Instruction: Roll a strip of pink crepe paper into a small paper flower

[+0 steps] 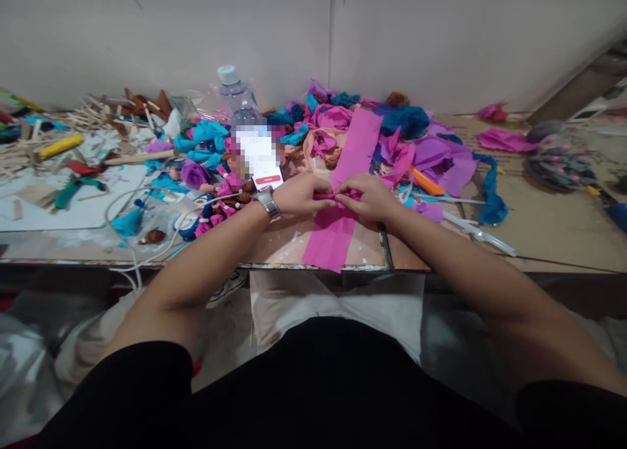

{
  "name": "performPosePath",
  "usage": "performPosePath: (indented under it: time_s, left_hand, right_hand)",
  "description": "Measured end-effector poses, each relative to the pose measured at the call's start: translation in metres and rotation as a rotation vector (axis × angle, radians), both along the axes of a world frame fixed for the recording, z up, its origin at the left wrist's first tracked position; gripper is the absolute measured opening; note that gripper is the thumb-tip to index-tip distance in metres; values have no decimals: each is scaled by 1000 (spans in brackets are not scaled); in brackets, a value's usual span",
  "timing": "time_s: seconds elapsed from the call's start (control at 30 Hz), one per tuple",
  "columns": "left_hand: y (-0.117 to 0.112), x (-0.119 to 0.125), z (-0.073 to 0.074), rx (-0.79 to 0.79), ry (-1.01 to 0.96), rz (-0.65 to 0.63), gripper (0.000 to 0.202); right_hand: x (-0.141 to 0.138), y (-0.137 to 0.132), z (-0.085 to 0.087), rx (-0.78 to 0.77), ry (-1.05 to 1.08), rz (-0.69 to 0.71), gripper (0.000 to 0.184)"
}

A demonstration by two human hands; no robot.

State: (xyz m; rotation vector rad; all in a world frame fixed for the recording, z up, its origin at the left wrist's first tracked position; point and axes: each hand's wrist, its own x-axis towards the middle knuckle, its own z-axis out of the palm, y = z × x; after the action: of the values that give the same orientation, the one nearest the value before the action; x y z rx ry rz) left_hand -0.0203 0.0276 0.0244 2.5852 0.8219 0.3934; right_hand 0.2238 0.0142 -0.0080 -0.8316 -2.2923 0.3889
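A long strip of magenta crepe paper lies slantwise over the table, its near end at the front edge. My left hand, with a watch at the wrist, pinches a small gathered bit of magenta paper above the strip's middle. From the other side my right hand pinches the same bit, fingertips meeting the left ones. Whether that bit is part of the strip or a separate piece I cannot tell. A lit phone leans just beyond my left hand.
Crumpled paper in pink, blue and purple heaps behind my hands. A plastic bottle stands at the back. An orange cutter and a white-handled tool lie on the right. Wooden sticks and a white cable are on the left.
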Motion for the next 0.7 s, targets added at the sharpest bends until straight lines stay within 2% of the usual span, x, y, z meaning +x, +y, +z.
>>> performPosePath:
  time_s: [0.13, 0.43, 0.7]
  left_hand:
    - [0, 0, -2, 18, -2, 31, 34]
    - [-4, 3, 0, 38, 26, 49, 19]
    - [-5, 3, 1, 41, 37, 53, 20]
  right_hand:
    - [-1, -2, 0, 11, 32, -9, 26]
    - [-6, -8, 2, 6, 65, 2, 27]
    - [-5, -6, -1, 26, 82, 3, 29]
